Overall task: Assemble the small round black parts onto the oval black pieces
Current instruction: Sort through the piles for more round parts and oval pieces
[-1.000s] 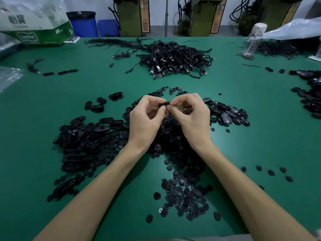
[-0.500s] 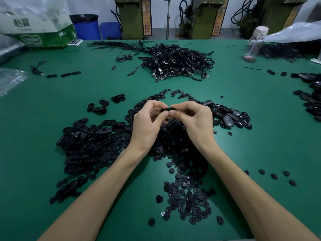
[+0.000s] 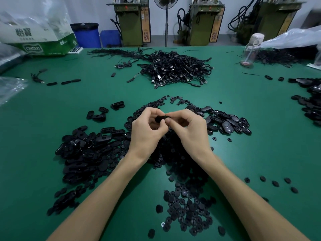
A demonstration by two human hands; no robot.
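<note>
Two hands (image 3: 147, 134) (image 3: 192, 131), one black piece (image 3: 160, 118) between them, three green machines (image 3: 132, 25) (image 3: 202, 25) (image 3: 271, 20), one fan (image 3: 165, 1), one bottle (image 3: 251, 49), one carton (image 3: 40, 42)

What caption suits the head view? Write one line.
Left hand and right hand pinch one black piece above heaps of round parts and oval pieces on a green table.

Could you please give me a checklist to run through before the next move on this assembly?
1. Left hand pinches the black piece: ok.
2. Right hand pinches the same piece: ok.
3. Round part seated in it: cannot tell, the fingers hide the joint.
4. Pile of round parts close by, between the forearms: ok.
5. Pile of oval pieces beside the left forearm: ok.
</note>
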